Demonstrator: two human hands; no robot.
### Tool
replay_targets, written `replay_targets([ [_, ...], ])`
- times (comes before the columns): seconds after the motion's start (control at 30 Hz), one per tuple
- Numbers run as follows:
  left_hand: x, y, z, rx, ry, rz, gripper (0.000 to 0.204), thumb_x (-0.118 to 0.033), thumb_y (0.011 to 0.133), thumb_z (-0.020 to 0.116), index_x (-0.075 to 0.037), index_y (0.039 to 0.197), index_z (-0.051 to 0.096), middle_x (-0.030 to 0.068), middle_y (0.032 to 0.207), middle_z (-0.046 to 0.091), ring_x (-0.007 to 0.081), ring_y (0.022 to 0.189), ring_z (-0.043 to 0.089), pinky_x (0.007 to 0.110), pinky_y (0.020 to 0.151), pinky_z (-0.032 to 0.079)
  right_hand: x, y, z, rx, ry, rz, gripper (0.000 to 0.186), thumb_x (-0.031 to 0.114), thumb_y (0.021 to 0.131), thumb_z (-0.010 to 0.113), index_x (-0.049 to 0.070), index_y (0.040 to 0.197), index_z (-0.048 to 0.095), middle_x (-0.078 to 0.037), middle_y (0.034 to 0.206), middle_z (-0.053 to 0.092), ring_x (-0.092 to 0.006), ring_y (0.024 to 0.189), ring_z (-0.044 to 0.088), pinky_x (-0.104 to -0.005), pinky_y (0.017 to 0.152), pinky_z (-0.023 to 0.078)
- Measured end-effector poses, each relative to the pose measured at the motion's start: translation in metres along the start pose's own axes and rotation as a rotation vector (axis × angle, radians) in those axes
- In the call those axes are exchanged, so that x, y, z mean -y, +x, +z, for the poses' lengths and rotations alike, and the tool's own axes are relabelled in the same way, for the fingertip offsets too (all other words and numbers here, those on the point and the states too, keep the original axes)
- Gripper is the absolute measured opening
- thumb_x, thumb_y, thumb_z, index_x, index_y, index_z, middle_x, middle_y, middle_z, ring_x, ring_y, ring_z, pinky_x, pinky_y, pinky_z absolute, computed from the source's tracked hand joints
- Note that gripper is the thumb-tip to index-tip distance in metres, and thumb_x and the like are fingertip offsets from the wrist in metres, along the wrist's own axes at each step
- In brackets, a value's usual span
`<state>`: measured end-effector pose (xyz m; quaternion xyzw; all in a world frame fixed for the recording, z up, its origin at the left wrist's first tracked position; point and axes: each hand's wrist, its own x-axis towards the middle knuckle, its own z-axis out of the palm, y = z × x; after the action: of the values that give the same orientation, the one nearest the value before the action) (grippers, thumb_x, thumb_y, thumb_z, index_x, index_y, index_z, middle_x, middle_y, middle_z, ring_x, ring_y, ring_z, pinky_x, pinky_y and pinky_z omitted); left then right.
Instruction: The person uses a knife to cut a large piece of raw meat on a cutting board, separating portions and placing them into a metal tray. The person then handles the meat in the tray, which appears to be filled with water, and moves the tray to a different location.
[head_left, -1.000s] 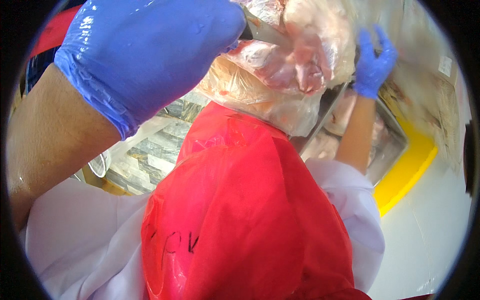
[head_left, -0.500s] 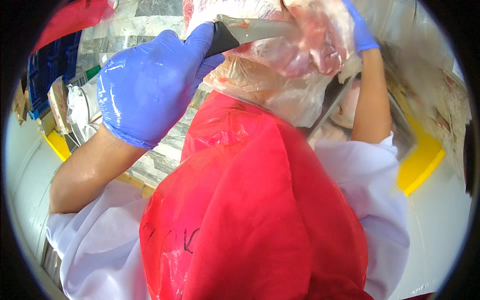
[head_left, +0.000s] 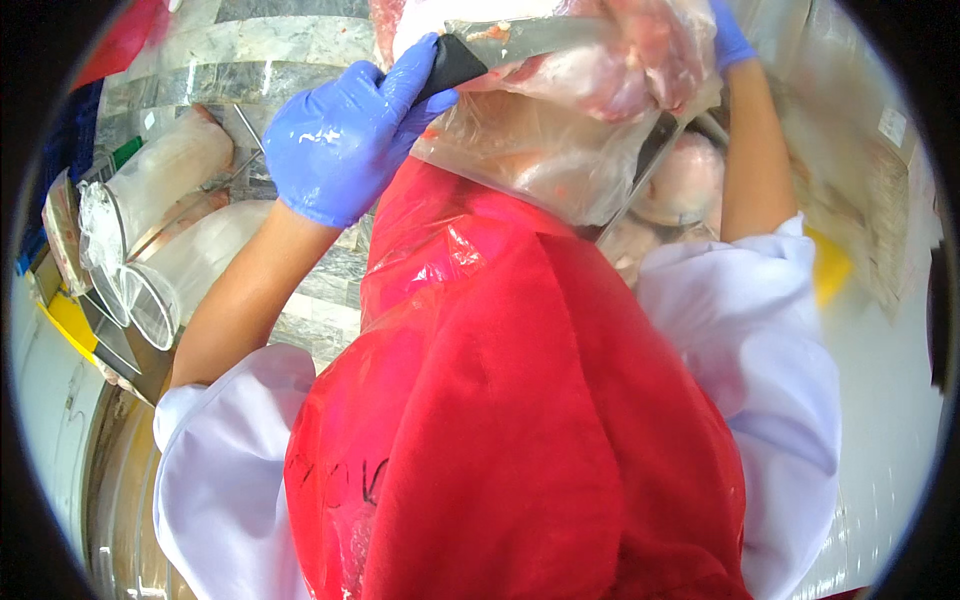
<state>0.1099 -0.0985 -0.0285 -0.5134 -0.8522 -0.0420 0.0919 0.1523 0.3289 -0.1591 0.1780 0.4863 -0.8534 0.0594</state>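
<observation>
My left hand (head_left: 335, 145), in a blue glove, grips the black handle of a knife (head_left: 445, 65). Its broad grey blade lies level across a large raw piece of pink and white meat (head_left: 650, 70) at the top centre, which rests on clear plastic sheeting (head_left: 530, 160). My right hand (head_left: 730, 40), also blue-gloved, is raised at the meat's right side, its fingers hidden at the top edge. Under it, a metal tray (head_left: 630, 200) holds more raw meat (head_left: 680, 180), partly covered by the plastic and my sleeve.
Translucent cylindrical containers (head_left: 170, 170) with wire loops (head_left: 145, 300) lie at the left, by blue crates (head_left: 60, 150) and a yellow edge (head_left: 70, 325). A marbled surface (head_left: 260, 40) spans the background. Hazy plastic (head_left: 870, 210) hangs over a yellow rim (head_left: 830, 265) at right. A red apron covers my front.
The knife in my left hand has swung toward level and now sits slightly higher in view. My right hand has risen until its spread fingers went out of sight. More of the left side shows.
</observation>
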Motion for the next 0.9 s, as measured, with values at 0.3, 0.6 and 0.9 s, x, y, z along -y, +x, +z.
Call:
replay_targets([
  [0.3, -0.001, -0.004, 0.001, 0.131, 0.055, -0.027, 0.022, -0.022, 0.088, 0.064, -0.005, 0.102, 0.059, 0.0088, 0.064, 0.053, 0.0257, 0.053, 0.058, 0.039, 0.048, 0.046, 0.010, 0.002, -0.002, -0.067, -0.087, 0.046, 0.053, 0.039, 0.103, 0.043, 0.001, 0.139, 0.047, -0.012, 0.135, 0.056, -0.0228, 0.119, 0.055, -0.0345, 0.105, 0.042],
  [0.6, 0.007, -0.022, 0.037, -0.063, -0.097, -0.066, 0.051, -0.053, 0.089, 0.058, -0.029, 0.134, 0.057, 0.0068, 0.064, 0.055, 0.0264, 0.047, 0.056, 0.039, 0.042, 0.042, 0.008, 0.002, -0.007, -0.133, -0.116, 0.085, 0.053, 0.039, 0.103, 0.043, 0.001, 0.140, 0.047, -0.012, 0.132, 0.057, -0.0226, 0.116, 0.056, -0.0338, 0.103, 0.043],
  [0.9, -0.006, 0.014, -0.062, 0.132, -0.127, -0.040, 0.033, -0.045, 0.092, 0.056, -0.017, 0.110, 0.061, 0.0108, 0.074, 0.065, 0.0330, 0.059, 0.064, 0.045, 0.052, 0.050, 0.002, 0.005, -0.020, -0.201, -0.114, 0.116, 0.053, 0.039, 0.104, 0.042, 0.001, 0.140, 0.046, -0.012, 0.130, 0.058, -0.0224, 0.113, 0.057, -0.0332, 0.101, 0.044],
])
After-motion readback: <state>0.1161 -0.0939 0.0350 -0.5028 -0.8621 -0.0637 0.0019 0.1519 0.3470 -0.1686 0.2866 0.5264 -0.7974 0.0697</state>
